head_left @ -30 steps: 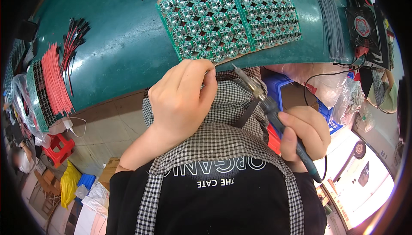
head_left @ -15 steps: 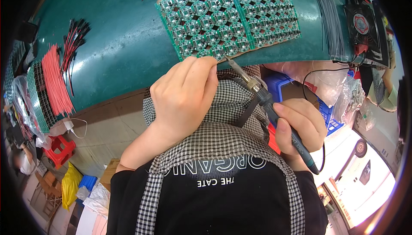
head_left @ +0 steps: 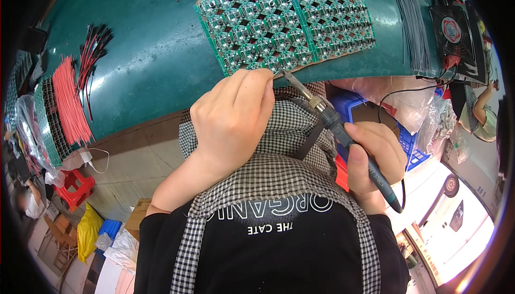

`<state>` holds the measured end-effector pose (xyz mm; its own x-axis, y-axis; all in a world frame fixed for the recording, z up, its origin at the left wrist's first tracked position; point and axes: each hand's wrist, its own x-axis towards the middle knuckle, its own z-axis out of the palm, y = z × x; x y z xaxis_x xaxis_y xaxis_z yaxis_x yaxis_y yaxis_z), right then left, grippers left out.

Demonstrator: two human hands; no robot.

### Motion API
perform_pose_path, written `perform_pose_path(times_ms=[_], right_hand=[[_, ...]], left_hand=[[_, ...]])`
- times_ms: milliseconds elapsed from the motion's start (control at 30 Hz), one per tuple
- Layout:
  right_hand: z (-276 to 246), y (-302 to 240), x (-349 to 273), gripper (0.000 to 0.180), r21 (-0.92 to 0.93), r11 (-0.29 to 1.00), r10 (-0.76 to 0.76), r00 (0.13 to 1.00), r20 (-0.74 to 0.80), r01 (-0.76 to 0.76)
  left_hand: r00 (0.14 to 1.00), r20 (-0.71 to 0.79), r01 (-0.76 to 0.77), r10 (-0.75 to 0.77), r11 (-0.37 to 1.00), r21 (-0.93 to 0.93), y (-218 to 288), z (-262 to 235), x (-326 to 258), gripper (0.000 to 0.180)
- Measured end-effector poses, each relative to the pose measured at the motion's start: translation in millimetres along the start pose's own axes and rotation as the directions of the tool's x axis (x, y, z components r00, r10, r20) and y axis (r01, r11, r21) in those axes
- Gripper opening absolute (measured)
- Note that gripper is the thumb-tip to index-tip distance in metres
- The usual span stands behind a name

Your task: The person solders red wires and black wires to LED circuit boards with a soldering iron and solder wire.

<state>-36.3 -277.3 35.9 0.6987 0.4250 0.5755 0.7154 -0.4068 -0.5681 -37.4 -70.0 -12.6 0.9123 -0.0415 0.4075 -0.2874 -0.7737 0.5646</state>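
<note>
Right fingers (head_left: 366, 134) curl round a metal-tipped soldering iron (head_left: 333, 124); left fingers (head_left: 251, 89) pinch close, contents hidden from me, by glossy disc-patterned circuit boards (head_left: 264, 26)

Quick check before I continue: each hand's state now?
Left hand: pinched closed by the circuit boards; anything held cannot be told.
Right hand: closed, holding the soldering iron.

The green table (head_left: 145, 42) carries circuit boards (head_left: 281, 41) and grey wires (head_left: 412, 31).

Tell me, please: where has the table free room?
Widest bare patch: the table between red wires and circuit boards. Narrower: between boards and grey wires. Crowded: the boards' near edge, by the left hand and soldering iron.
</note>
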Motion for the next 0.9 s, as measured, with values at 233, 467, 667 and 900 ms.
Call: perform_pose_path(times_ms=[233, 467, 667, 900], right_hand=[[7, 0, -12, 0.014, 0.047, 0.999, 0.002, 0.994, -0.109, 0.003], [2, -3, -10, 0.014, 0.039, 0.995, 0.099, 0.994, -0.054, -0.097], [-2, -4, -8, 0.018, 0.08, 0.974, 0.214, 0.977, 0.012, -0.214], [-10, -6, -3, 0.015, 0.096, 0.951, 0.295, 0.955, 0.006, -0.295]], left_hand=[[1.0, 0.011, -0.004, 0.004, 1.0, 0.004, 1, -1, 0, 0.014], [1.0, 0.01, 0.0, 0.0, 1.0, -0.003, 1, -1, 0, 0.014], [0.999, -0.005, -0.054, 0.054, 0.998, 0.038, -1, -2, 1, 0.013], [0.997, -0.06, 0.051, -0.055, 0.997, -0.065, 0, -10, 7, 0.016]])
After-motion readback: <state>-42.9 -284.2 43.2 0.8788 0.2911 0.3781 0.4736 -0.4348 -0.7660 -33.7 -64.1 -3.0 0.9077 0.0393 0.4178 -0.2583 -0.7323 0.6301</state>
